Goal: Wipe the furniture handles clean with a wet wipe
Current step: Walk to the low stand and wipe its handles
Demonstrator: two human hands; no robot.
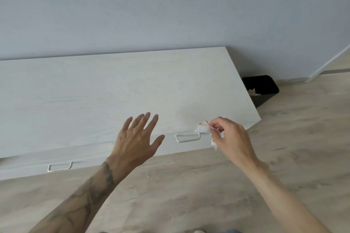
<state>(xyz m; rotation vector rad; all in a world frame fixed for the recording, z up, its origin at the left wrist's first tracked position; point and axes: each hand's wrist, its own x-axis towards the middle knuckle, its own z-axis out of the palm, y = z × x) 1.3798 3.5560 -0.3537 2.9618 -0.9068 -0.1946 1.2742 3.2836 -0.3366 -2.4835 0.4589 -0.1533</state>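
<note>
While the right hand (230, 136) pinches the stained wipe (202, 128) between thumb and fingertips, the wipe sits right at the handle's (187, 137) two o'clock corner. Left hand (136, 138) is at nine o'clock of that handle, fingers spread wide and holding nothing. A second handle (60, 167) waits down at eight o'clock.

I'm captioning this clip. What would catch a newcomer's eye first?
The right hand pinches a white wet wipe with orange-brown stains beside the right metal handle of a low, pale wood cabinet. The left hand is open, fingers spread, near the cabinet's front edge. A black bin stands past the cabinet's right end.
</note>
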